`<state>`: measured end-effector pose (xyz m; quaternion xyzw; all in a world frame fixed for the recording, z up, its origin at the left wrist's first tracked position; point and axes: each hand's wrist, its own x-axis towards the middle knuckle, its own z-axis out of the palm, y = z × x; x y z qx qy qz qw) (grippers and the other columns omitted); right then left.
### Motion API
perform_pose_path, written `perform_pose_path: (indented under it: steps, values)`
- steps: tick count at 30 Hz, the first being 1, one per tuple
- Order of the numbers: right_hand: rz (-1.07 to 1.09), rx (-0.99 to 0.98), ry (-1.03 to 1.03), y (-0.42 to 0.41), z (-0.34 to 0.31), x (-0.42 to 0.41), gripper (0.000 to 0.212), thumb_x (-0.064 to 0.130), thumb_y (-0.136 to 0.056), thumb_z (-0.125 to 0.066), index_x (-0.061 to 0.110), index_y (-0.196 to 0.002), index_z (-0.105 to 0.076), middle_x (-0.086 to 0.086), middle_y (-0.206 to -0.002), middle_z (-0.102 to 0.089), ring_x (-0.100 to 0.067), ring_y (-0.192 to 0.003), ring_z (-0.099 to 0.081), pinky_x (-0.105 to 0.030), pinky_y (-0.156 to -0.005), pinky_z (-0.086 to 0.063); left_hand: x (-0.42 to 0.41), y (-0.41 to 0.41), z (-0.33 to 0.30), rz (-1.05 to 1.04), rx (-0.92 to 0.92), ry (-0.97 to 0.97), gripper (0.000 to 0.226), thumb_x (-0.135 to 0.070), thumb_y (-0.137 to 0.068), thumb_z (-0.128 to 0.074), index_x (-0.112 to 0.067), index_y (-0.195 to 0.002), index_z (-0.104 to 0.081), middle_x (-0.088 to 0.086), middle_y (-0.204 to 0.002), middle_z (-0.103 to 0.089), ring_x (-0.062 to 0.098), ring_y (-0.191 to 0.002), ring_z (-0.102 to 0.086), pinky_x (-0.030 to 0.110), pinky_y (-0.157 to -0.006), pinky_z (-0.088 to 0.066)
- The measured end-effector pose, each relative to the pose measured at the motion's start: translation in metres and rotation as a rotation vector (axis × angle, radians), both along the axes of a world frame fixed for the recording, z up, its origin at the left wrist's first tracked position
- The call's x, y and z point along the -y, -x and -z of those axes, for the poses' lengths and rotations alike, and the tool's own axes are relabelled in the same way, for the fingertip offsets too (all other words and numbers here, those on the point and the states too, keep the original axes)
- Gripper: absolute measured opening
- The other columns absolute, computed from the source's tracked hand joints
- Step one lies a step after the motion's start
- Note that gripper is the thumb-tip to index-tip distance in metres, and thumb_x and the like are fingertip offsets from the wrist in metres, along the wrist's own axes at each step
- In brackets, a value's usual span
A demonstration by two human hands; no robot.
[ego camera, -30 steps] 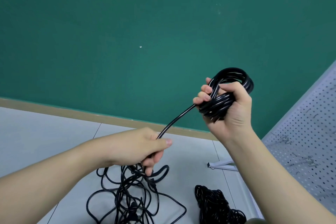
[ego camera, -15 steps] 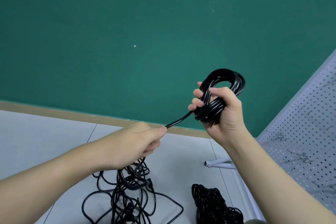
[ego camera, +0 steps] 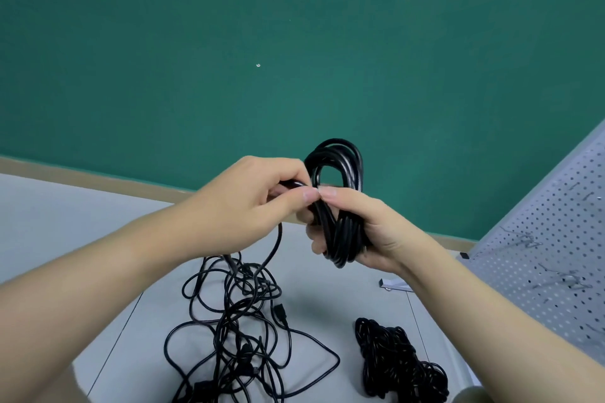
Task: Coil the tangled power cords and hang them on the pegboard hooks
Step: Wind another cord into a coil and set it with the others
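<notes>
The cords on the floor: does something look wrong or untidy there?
Yes. The loose cords lie knotted in a tangle on the floor, not coiled. The bundle beside them looks tidier.

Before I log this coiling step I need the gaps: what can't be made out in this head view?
- Cord inside the left hand: curled fingers cover it.
- Lower part of the coil: the right hand wraps it.
- Tangled cords on the floor: cut off by the bottom edge.
- Second bundle: its strands blur together.
- Pegboard: cut by the right edge; hooks too small and blurred.
</notes>
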<state>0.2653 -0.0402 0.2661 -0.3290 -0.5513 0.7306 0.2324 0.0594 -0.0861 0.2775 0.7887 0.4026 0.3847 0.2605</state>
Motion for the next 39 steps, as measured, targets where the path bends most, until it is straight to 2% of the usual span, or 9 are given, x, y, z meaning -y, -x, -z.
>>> perform_pose_path:
  steps: [2,4,8,11,16,22,29,33,39]
  values:
    - [-0.066,0.001,0.038,0.005,0.000,0.004,0.109,0.058,-0.054,-0.095,-0.003,-0.136,-0.057,-0.007,-0.091,-0.055,-0.014,-0.064,-0.050,-0.027,-0.063,-0.050,-0.001,-0.003,0.002,-0.013,0.053,-0.038,0.019,-0.023,-0.102,-0.063,-0.018,-0.084,-0.069,-0.008,-0.059,-0.063,0.007,-0.048,-0.045,0.012,-0.051,-0.031]
    - [-0.094,0.028,0.027,0.008,-0.003,0.007,0.114,0.055,-0.049,-0.098,0.002,-0.141,-0.055,-0.009,-0.095,-0.058,-0.013,-0.067,-0.053,-0.028,-0.065,-0.051,-0.004,-0.004,0.005,-0.046,0.120,-0.071,0.017,-0.021,-0.098,-0.070,-0.016,-0.081,-0.072,0.000,-0.061,-0.064,0.011,-0.052,-0.051,0.012,-0.055,-0.038]
    - [-0.134,0.121,-0.040,0.016,-0.007,0.013,0.081,0.027,-0.061,-0.078,-0.002,-0.132,-0.052,-0.014,-0.099,-0.038,-0.014,-0.068,-0.045,-0.030,-0.066,-0.049,-0.006,-0.002,0.008,-0.158,0.259,-0.106,0.021,-0.035,-0.081,-0.080,-0.017,-0.071,-0.074,-0.001,-0.063,-0.068,0.022,-0.060,-0.061,0.031,-0.057,-0.048]
    - [-0.173,0.045,0.026,0.021,-0.008,0.017,0.063,0.020,-0.062,-0.069,0.011,-0.123,-0.055,-0.013,-0.091,-0.038,-0.016,-0.065,-0.040,-0.028,-0.062,-0.045,-0.005,-0.001,0.008,-0.161,0.298,-0.092,0.027,-0.034,-0.078,-0.087,-0.015,-0.068,-0.071,-0.006,-0.058,-0.066,0.027,-0.058,-0.059,0.037,-0.055,-0.048]
    - [-0.229,-0.015,0.086,0.015,-0.002,0.011,0.060,0.015,-0.064,-0.061,0.010,-0.124,-0.053,-0.009,-0.088,-0.047,-0.019,-0.067,-0.040,-0.032,-0.065,-0.047,-0.006,0.005,0.006,-0.073,0.153,-0.042,0.019,-0.031,-0.094,-0.073,-0.020,-0.080,-0.065,-0.011,-0.056,-0.060,0.025,-0.056,-0.054,0.028,-0.055,-0.046]
    - [-0.294,-0.150,0.181,0.014,0.000,0.008,0.057,0.011,-0.066,-0.052,0.007,-0.123,-0.050,-0.010,-0.091,-0.048,-0.018,-0.068,-0.043,-0.032,-0.066,-0.049,-0.011,0.011,0.007,-0.114,0.048,-0.226,0.014,-0.025,-0.094,-0.069,-0.026,-0.098,-0.056,-0.005,-0.076,-0.065,0.021,-0.066,-0.062,0.038,-0.068,-0.050]
    - [-0.366,0.036,0.223,0.016,0.006,0.015,0.052,0.019,-0.072,-0.056,0.003,-0.121,-0.051,-0.008,-0.084,-0.053,-0.017,-0.063,-0.050,-0.032,-0.062,-0.055,-0.022,0.026,0.014,-0.188,-0.134,-0.390,0.030,-0.055,-0.090,-0.058,-0.026,-0.082,-0.057,-0.008,-0.063,-0.056,0.018,-0.061,-0.048,0.035,-0.059,-0.044]
    - [-0.371,0.174,0.239,0.018,0.012,0.018,0.050,0.031,-0.077,-0.066,0.005,-0.117,-0.053,-0.006,-0.083,-0.052,-0.015,-0.062,-0.047,-0.029,-0.061,-0.053,-0.024,0.030,0.011,-0.127,-0.176,-0.302,0.042,-0.062,-0.085,-0.060,-0.023,-0.072,-0.070,-0.006,-0.058,-0.060,0.019,-0.055,-0.051,0.040,-0.053,-0.046]
    - [-0.479,0.074,0.263,0.017,0.014,0.015,0.056,0.014,-0.070,-0.052,0.002,-0.125,-0.047,-0.010,-0.088,-0.051,-0.018,-0.067,-0.049,-0.033,-0.070,-0.054,-0.021,0.027,0.008,-0.104,-0.072,-0.152,0.047,-0.068,-0.071,-0.078,-0.023,-0.070,-0.064,-0.003,-0.060,-0.061,0.022,-0.058,-0.053,0.039,-0.059,-0.048]
